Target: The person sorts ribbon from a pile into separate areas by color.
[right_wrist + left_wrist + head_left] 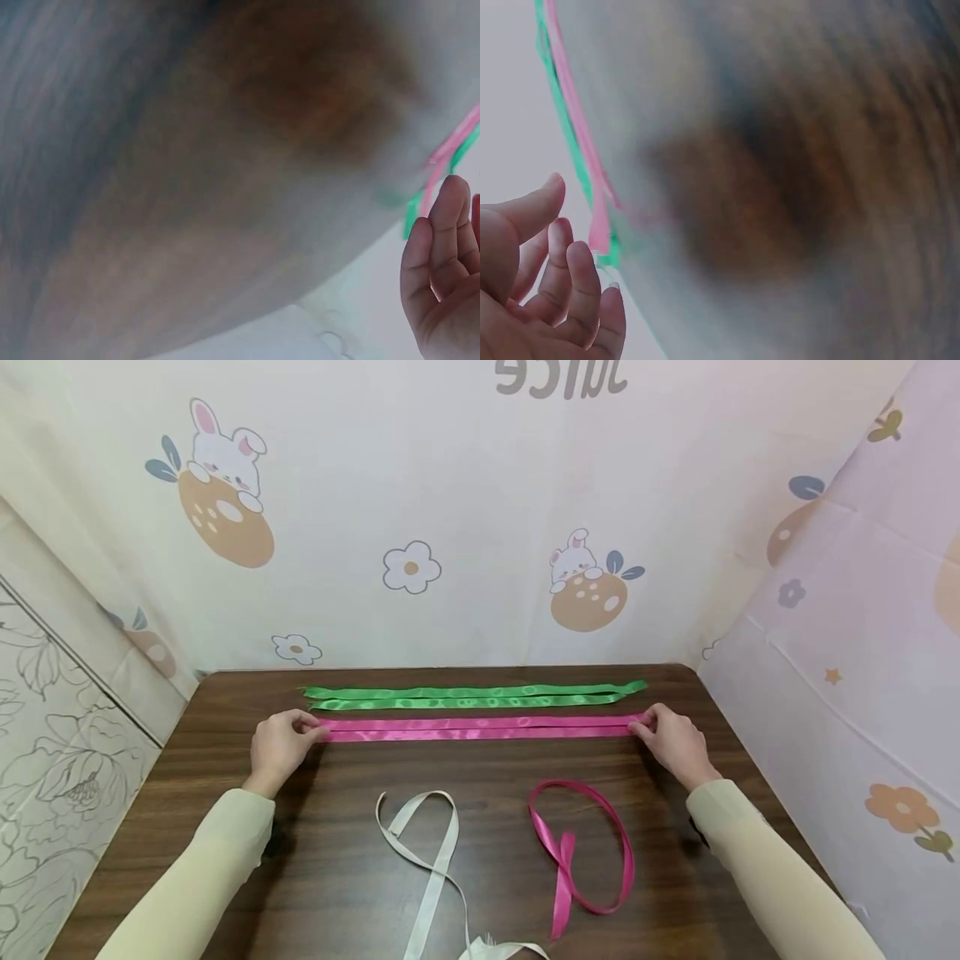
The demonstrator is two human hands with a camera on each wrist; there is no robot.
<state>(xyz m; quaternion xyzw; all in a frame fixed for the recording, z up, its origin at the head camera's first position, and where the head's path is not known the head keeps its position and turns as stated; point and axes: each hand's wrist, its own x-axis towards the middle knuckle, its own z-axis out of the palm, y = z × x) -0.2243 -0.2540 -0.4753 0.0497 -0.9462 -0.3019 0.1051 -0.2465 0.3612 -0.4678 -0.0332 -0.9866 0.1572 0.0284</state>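
Two parallel pink strips, a doubled pink ribbon (pixel 465 734), lie straight across the table. At its left end, my left hand (pixel 281 743) pinches it between thumb and forefinger. My right hand (pixel 672 745) pinches the opposite end. Just behind runs a doubled green ribbon (pixel 465 702), parallel to the pink one. In the left wrist view the left hand (pixel 559 300) appears with fingers bent, beside the pink ribbon (pixel 577 112). Only part of the right hand (pixel 450 277) shows in the right wrist view, its fingertips near the ribbons.
Nearer me on the dark wooden table (pixel 330 827) lie a loosely curled white ribbon (pixel 432 897) with a frayed piece, and a looped pink ribbon (pixel 629 860). A printed curtain (pixel 480 485) hangs behind the table and along its sides.
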